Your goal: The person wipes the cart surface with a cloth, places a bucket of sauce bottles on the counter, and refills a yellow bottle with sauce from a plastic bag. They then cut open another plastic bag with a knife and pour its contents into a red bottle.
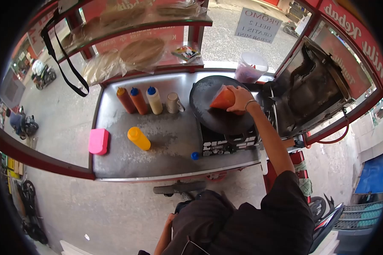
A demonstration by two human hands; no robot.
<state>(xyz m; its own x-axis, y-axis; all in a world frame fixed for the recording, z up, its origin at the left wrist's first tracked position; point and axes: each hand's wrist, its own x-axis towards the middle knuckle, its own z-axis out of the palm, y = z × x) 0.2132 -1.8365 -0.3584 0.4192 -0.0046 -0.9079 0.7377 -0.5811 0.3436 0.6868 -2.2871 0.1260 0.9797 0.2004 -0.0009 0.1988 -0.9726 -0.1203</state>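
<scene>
My right hand (241,99) is closed round a clear plastic bag of orange-red sauce (224,99), over the round dark griddle pan (208,118). Beneath the pan is a black portable stove (225,146). My left hand (171,218) hangs low beside my body, mostly hidden by my dark shirt, and its fingers cannot be made out. On the metal counter stands a yellow bottle (139,138) with no cap visible. A blue cap (195,156) lies near the counter's front edge.
Behind are a brown-orange bottle (125,100), a red-orange bottle (138,101), a white bottle (154,100) and a cup (173,103). A pink box (98,141) sits left, a clear tub (251,68) behind the pan, a blackened metal grill (315,85) right. Shelves (136,70) hold bagged flatbreads.
</scene>
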